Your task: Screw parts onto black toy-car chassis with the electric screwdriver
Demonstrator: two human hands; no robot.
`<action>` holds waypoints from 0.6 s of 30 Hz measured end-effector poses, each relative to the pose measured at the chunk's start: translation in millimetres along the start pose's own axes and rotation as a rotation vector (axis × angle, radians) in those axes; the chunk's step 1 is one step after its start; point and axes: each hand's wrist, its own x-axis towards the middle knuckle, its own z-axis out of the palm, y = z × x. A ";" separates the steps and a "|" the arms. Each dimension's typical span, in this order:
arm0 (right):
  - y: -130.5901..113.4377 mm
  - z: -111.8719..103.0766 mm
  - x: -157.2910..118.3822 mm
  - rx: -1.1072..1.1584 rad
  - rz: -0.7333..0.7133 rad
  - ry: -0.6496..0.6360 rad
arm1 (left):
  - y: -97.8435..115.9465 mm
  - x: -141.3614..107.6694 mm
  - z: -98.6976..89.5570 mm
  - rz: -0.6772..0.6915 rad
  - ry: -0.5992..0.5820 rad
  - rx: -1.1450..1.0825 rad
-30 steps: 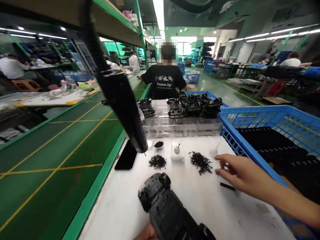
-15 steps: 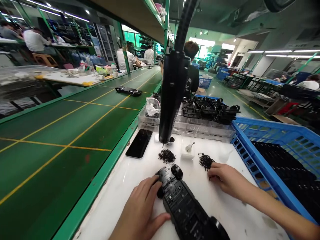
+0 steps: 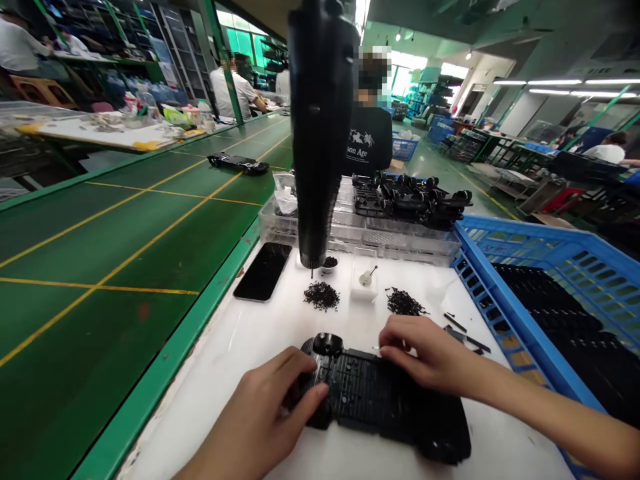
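A black toy car chassis (image 3: pixel 373 393) with wheels lies on the white tabletop, its long side running left to right. My left hand (image 3: pixel 270 407) grips its left end, fingers and thumb around the wheel area. At the chassis's far edge is my right hand (image 3: pixel 415 350), thumb and fingertips pinched together; whatever they hold is too small to make out. Beyond the chassis are two loose piles of small black screws, a left pile (image 3: pixel 321 296) and a right pile (image 3: pixel 404 301). A black electric screwdriver (image 3: pixel 320 133) hangs bit-down above the left pile.
A phone (image 3: pixel 263 270) lies at the left. A small white box (image 3: pixel 364 287) stands between the piles. Black strips (image 3: pixel 467 337) lie at the right, beside a blue crate (image 3: pixel 530 373) of black parts. More chassis (image 3: pixel 410 200) are stacked behind. A green conveyor (image 3: pixel 125 267) runs alongside; a co-worker (image 3: pixel 370 133) sits ahead.
My right hand has moved from the right screw pile to the chassis's far edge. The chassis has turned to lie more crosswise, with my left hand still on its end. The camera view has shifted.
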 end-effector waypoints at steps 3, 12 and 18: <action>-12.0 26.1 11.6 0.051 -0.093 0.002 | 1.9 6.6 4.1 0.024 0.012 -0.052; -26.6 67.4 8.2 0.284 -0.177 0.068 | 17.9 1.7 7.0 0.203 -0.002 -0.122; -33.5 56.6 5.1 0.403 -0.164 0.098 | 23.4 0.7 1.8 0.254 0.060 -0.190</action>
